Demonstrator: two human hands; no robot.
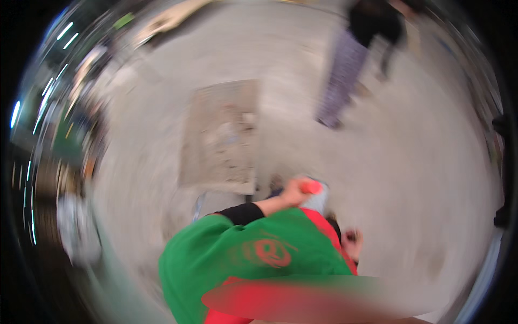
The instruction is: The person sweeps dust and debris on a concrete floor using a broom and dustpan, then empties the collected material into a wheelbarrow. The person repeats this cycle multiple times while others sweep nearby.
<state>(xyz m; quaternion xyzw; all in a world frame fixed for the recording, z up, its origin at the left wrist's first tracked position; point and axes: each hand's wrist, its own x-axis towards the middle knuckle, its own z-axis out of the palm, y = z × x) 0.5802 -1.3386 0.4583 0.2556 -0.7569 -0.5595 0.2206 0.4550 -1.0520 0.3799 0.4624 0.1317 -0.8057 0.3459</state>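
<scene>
My left hand [294, 193] reaches across my front from a black sleeve, its fingers closed around an object with a bright red-orange end [311, 187]. A pale grey-white thing [317, 203] shows just below it; whether the two are joined cannot be told through the blur. Lower and to the right, beside my body, hangs my right hand [353, 245], fingers curled. Something small and dark shows at its fingers, too smeared to name. Green and red clothing [259, 248] covers my front and hides much of my right arm.
A dirty, rectangular brownish board [220, 135] is ahead on the concrete floor [291, 65]. Another person [345, 70] in a dark top and patterned trousers stands at the far right. A pale flat panel [170, 20] lies far left; a white bulky bag-like shape [78, 229] is at left.
</scene>
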